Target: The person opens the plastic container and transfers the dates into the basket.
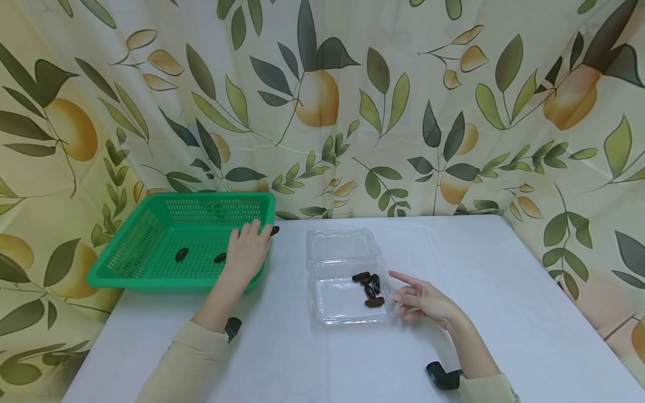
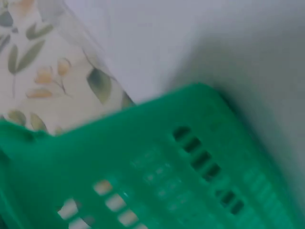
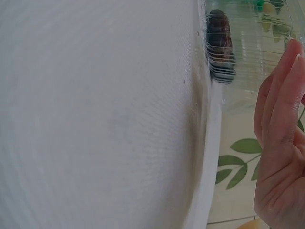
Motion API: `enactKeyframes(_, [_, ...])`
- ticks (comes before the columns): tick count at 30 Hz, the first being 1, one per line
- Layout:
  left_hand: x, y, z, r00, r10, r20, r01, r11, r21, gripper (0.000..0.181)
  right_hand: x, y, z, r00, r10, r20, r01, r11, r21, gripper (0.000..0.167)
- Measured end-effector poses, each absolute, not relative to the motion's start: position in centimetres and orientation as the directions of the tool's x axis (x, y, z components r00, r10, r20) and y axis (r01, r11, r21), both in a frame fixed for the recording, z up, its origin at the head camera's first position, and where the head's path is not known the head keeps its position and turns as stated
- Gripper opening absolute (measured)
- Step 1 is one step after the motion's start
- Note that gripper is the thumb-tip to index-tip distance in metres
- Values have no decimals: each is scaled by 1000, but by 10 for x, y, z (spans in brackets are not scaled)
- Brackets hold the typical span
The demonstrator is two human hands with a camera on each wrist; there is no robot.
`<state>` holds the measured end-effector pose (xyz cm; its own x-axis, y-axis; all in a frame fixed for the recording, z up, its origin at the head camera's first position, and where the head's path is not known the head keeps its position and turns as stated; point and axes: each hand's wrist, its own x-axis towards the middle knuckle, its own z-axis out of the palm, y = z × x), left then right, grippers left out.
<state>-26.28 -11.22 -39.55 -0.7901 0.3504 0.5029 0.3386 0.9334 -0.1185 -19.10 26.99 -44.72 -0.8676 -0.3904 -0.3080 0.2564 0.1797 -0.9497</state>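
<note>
My left hand (image 1: 247, 249) is over the right rim of a green plastic basket (image 1: 146, 282). A dark brown date (image 1: 274, 230) shows at its fingertips and appears pinched there; the grip is partly hidden. Inside the basket lie two more dates, one near the middle (image 1: 182, 254) and one beside the hand (image 1: 219, 258). To the right stands a clear plastic clamshell box (image 1: 332, 305), lid folded back, with several dates (image 1: 374, 302) in its right half. My right hand (image 1: 428, 302) is at the box's right wall, index finger extended, the others loosely bent, holding nothing.
A white cloth (image 1: 282, 358) covers the table. Behind it hangs a curtain (image 1: 342, 168) printed with fruit and leaves. The box's lid (image 1: 342, 246) lies towards the back. In the left wrist view, the basket's slotted wall (image 2: 143, 129) fills the lower part.
</note>
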Motion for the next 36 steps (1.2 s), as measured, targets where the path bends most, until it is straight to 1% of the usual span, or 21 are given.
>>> enactKeyframes(5, [-267,-135,-393,-861,275,428,290,956,-30,16,-191,270,-447,-867,-395,-305,250,184,-951,71])
enactKeyframes(13, [-274,-173,-389,-930,158,333,183,982,45,17,-191,269,-447,-867,-392,-309,258,179,-949,71])
enactKeyframes(17, [-275,-188,-390,-950,120,287,143,988,60,19,-191,269,-447,-866,-390,-312,265,172,-949,72])
enactKeyframes(22, [-276,-202,-391,-970,103,219,118,992,54,22,-190,269,-447,-867,-390,-311,261,178,-949,72])
enactKeyframes(28, [-280,-216,-395,-984,95,151,100,995,22,26,-191,270,-447,-866,-394,-309,259,176,-950,72])
enactKeyframes(36, [-279,-227,-399,-998,45,49,47,998,43,33,-191,269,-446,-866,-390,-313,262,179,-948,71])
